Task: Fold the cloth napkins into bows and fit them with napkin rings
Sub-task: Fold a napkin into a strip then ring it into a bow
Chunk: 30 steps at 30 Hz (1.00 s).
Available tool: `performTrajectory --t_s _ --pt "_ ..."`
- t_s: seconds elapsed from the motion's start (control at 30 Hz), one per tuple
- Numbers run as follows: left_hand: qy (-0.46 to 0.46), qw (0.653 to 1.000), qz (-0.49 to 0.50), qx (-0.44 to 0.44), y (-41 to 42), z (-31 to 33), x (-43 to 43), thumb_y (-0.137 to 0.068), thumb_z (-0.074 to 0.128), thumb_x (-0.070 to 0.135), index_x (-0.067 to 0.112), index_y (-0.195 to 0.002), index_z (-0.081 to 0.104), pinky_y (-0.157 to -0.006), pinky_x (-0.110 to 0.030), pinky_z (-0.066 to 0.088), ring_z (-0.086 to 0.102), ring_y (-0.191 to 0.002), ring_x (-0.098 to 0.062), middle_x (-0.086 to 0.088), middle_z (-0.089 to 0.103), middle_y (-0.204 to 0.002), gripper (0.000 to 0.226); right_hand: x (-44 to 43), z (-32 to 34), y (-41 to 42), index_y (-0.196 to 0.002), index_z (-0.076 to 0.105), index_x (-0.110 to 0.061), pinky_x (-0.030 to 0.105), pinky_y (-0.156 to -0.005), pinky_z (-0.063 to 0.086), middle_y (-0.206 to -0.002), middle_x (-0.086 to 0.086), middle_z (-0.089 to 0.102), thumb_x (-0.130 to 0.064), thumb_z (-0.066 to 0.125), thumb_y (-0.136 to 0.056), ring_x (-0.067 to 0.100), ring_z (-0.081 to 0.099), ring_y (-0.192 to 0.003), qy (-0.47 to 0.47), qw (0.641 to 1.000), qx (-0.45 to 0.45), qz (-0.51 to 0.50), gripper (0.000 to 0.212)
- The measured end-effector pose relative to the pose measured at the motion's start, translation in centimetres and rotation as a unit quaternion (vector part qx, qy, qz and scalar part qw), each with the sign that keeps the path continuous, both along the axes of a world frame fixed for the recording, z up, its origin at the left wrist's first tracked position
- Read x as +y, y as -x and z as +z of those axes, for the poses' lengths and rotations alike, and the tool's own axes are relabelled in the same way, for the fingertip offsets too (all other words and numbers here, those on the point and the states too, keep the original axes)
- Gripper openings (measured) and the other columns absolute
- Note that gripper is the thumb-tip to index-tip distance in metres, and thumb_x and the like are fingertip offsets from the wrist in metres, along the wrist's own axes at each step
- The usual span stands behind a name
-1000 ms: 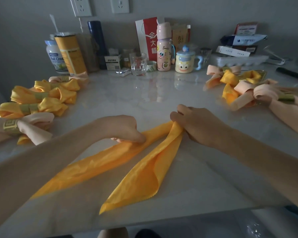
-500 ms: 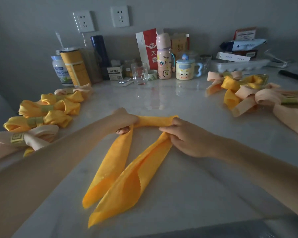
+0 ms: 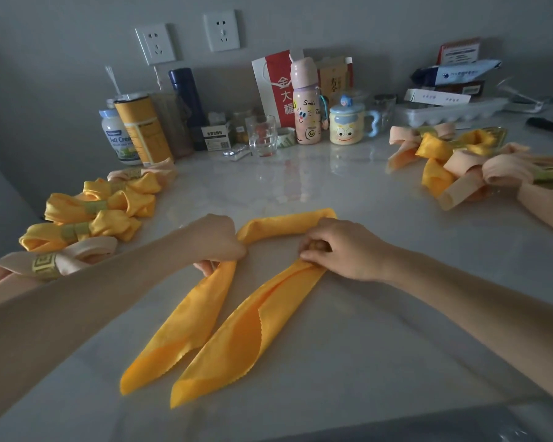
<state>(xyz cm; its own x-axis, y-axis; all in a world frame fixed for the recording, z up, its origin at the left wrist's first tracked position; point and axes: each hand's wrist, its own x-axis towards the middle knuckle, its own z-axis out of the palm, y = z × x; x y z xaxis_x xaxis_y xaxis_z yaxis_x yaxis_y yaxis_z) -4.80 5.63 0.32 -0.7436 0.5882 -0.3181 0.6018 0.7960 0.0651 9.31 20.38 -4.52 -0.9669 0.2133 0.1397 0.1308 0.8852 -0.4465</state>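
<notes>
In the middle of the frame, the napkin [image 3: 233, 317] lies on the table [image 3: 380, 339], with a folded band across the top and two tails running toward the near edge, open marble either side. Left hand [image 3: 219, 240] is clenched on the left bend, right hand [image 3: 342, 250] pinches the right one, knuckles up. Looks like five ringed bows [image 3: 77, 231] down the left side; the pile [image 3: 454, 167] upper right is too tangled to count.

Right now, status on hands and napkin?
Left hand, right hand: each gripping a corner fold of the yellow napkin. Two tails trail toward the camera; no ring yet. Ringed bows off to both sides, clear of it.
</notes>
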Motion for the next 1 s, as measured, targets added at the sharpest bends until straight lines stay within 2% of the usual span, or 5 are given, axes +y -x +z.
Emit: performTrajectory --t_s 0.1,0.57,0.8,0.87,1.0 --pt "0.002 0.997 0.036 -0.069 1.1 1.1 0.7 -0.092 0.051 0.009 0.007 -0.064 0.054 -0.038 -0.013 0.047 0.054 -0.032 -0.005 -0.008 0.069 -0.068 0.028 -0.1 -0.3 0.6 -0.09 0.065 -0.023 0.018 -0.061 0.033 -0.069 -0.013 0.046 -0.029 0.063 -0.087 0.002 0.043 -0.064 0.019 1.0 0.008 -0.003 0.006" --pt "-0.131 0.961 0.131 -0.205 -4.2 1.2 2.8 -0.089 0.04 0.01 0.004 -0.063 0.046 -0.03 -0.006 0.024 0.038 -0.021 -0.009 -0.005 0.046 -0.032 0.027 0.6 1.1 0.0 -0.073 0.066 -0.015 0.023 -0.059 0.037 -0.073 0.002 0.061 -0.033 0.035 -0.099 0.01 0.048 -0.059 0.346 0.938 -0.017 -0.03 0.044" --pt "-0.446 0.754 0.206 -0.436 -7.4 0.2 0.1 -0.085 0.04 -0.007 -0.003 -0.086 0.05 -0.055 -0.03 0.055 0.064 -0.061 -0.03 -0.021 0.064 -0.072 0.01 -0.4 2.5 -1.5 -0.083 0.063 -0.017 0.019 -0.073 0.04 -0.084 -0.01 0.06 -0.067 0.057 -0.071 0.005 0.056 -0.078 0.231 0.965 -0.123 0.013 0.052" --pt "-0.445 0.774 0.197 -0.406 -7.9 -0.2 -0.7 -0.086 0.047 -0.005 0.001 -0.099 0.052 -0.057 -0.029 0.054 0.064 -0.062 -0.023 -0.018 0.065 -0.085 0.015 -1.0 2.4 -2.0 -0.083 0.06 -0.016 0.01 -0.06 0.036 -0.078 -0.01 0.052 -0.047 0.067 -0.08 0.0 0.049 -0.068 0.115 0.987 -0.107 0.023 0.032" --pt "-0.29 0.944 0.057 -0.144 -9.3 -1.7 -3.0 -0.081 0.066 0.031 0.03 -0.114 0.036 -0.067 -0.022 0.046 0.054 -0.086 -0.009 0.01 0.051 -0.099 0.044 -1.8 1.7 -2.3 -0.085 0.054 -0.015 0.013 -0.059 0.035 -0.08 -0.008 0.044 -0.033 0.071 -0.08 0.005 0.043 -0.069 0.023 0.999 -0.028 0.013 0.025"
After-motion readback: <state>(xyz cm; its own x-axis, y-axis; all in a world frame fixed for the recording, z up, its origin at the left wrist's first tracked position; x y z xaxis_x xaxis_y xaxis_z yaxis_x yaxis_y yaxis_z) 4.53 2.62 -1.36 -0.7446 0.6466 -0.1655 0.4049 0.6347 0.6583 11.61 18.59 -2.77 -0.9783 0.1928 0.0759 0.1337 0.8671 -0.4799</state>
